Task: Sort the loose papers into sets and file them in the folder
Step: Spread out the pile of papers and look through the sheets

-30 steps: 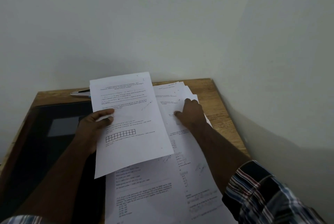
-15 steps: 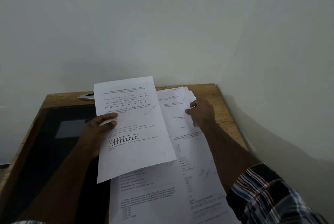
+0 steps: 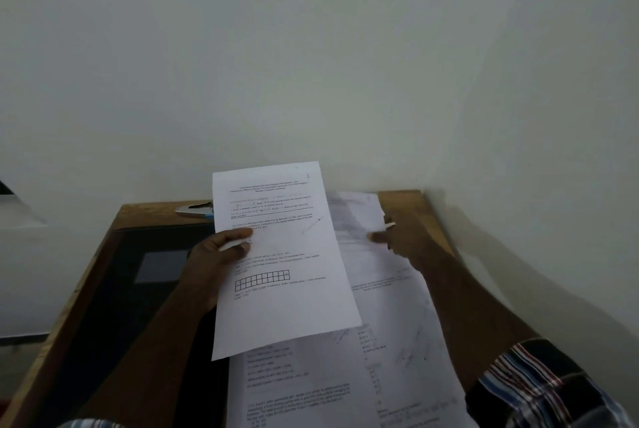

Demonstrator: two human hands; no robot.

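My left hand point(image 3: 221, 255) grips a printed sheet point(image 3: 280, 275) by its left edge, thumb on top, holding it up above the desk. The sheet shows text and a row of small boxes. My right hand point(image 3: 397, 237) pinches the right edge of a blurred sheet point(image 3: 359, 220) on the far end of the paper pile. More printed sheets point(image 3: 390, 341) lie spread along the desk's right half, toward me. A dark folder point(image 3: 145, 289) with a pale label lies flat on the left half.
The wooden desk point(image 3: 403, 201) stands in a corner, with pale walls close behind and to the right. A small silver and blue object point(image 3: 195, 210), possibly a stapler, lies near the far edge behind the held sheet. My plaid sleeve point(image 3: 539, 389) fills the bottom right.
My right hand moved from pressing the pile to its right edge and now pinches a sheet there, which blurs with motion. My left hand keeps holding its sheet.
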